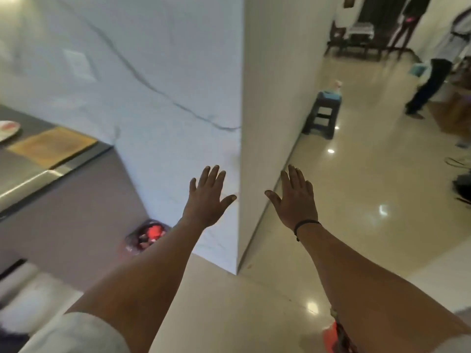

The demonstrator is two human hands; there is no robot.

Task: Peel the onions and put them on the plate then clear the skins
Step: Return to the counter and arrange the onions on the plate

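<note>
both arms stretch forward with palms down, well away from the work surface: the left hand (207, 197) is spread flat with straight fingers and holds nothing, and the right hand (297, 200), a dark band at its wrist, is likewise spread and empty, so each grip is open. they hover in front of the corner of a white marble-patterned wall (178, 85), touching nothing that can be made out. the tabletop (30, 169) lies off to the left; on it, near its far left edge, a plate (9, 129) shows only partly at the picture's border, with something reddish on it that may be peeled onions, though it is too blurred to tell. just beside the plate, toward the tabletop's right end, lies a wooden cutting board (52, 146), which looks bare. on the floor at the foot of the wall sits a bag or bin (146, 236) with red and dark scraps inside, probably the skins. judging from this, the peeling and plating look finished and the clearing of skins looks at or close to its end. the next move calls for turning back to the tabletop and checking the board and the surface round the plate for stray skin; if any remains, it needs gathering and carrying to the bag. in the far room stand a stool (323, 115) and another person (433, 72).
</note>
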